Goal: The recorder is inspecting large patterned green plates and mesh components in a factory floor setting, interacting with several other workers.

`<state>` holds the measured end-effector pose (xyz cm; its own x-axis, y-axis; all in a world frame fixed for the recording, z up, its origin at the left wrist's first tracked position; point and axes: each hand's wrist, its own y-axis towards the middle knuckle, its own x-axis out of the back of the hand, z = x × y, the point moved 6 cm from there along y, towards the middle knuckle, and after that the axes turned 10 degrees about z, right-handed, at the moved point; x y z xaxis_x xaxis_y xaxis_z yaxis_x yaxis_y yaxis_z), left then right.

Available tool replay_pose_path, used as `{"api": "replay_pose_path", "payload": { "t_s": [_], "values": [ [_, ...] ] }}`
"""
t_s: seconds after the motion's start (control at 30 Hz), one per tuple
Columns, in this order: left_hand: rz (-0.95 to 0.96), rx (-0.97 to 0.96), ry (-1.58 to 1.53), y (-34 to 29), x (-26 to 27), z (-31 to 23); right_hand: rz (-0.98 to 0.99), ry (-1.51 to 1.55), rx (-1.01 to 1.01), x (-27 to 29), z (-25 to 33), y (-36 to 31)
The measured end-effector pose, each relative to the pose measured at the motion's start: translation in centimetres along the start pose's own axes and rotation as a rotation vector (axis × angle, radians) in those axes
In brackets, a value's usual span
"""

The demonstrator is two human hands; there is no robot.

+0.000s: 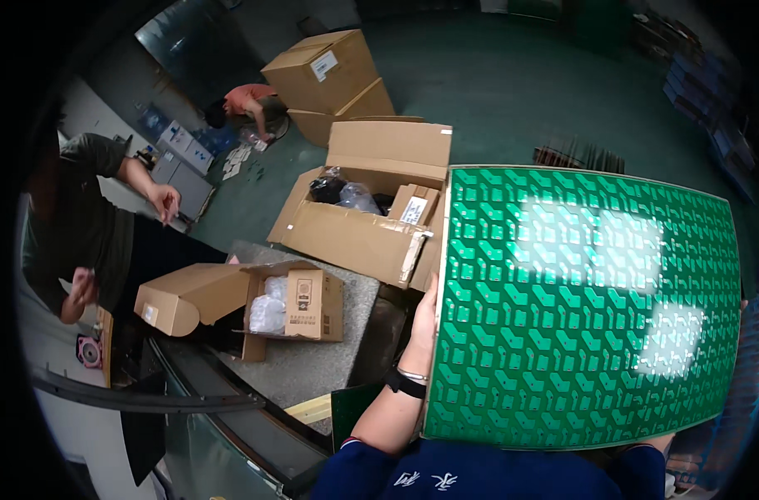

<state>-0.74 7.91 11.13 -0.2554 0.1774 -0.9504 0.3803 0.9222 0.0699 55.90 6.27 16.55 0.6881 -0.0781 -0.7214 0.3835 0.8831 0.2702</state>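
Note:
A large green circuit board panel point(588, 308), covered in rows of small repeated shapes, is held up in front of me, with bright reflections on its glossy face. Gripping its left edge is my left hand point(425, 325), its fingers partly hidden by the panel; a black band circles that wrist. My right hand point(743, 307) is almost wholly behind the panel, and just a bit of it shows at the right edge. Part of the right forearm point(658, 442) appears under the lower right corner.
An open carton point(354, 232) with bagged items lies beyond the panel's left side. A smaller open box point(315, 304) with bubble wrap rests on a grey speckled surface point(338, 367). One person point(96, 217) stands at left; another point(250, 102) crouches near stacked cartons point(321, 71). Blue racks point(758, 358) stand at right.

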Motion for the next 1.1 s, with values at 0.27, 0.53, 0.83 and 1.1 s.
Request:
{"api": "replay_pose_path", "payload": {
  "t_s": [0.27,0.53,0.83,1.1],
  "values": [
    [-0.242,0.059,0.223,-0.2,-2.4,0.3,0.207,0.075,-0.014,0.3,0.1,-1.8],
    [-0.194,-0.153,0.255,2.6,-2.4,-1.5,0.633,0.257,-0.092,0.6,0.2,-1.1],
    [-0.078,-0.304,0.365,2.2,-5.3,-2.7,0.698,0.422,-0.288,-0.7,-4.7,-1.5],
    [-0.110,-0.289,0.485,2.5,-5.0,-2.6,-0.454,-0.090,-0.312,1.0,-6.8,-4.2]
  ]
}}
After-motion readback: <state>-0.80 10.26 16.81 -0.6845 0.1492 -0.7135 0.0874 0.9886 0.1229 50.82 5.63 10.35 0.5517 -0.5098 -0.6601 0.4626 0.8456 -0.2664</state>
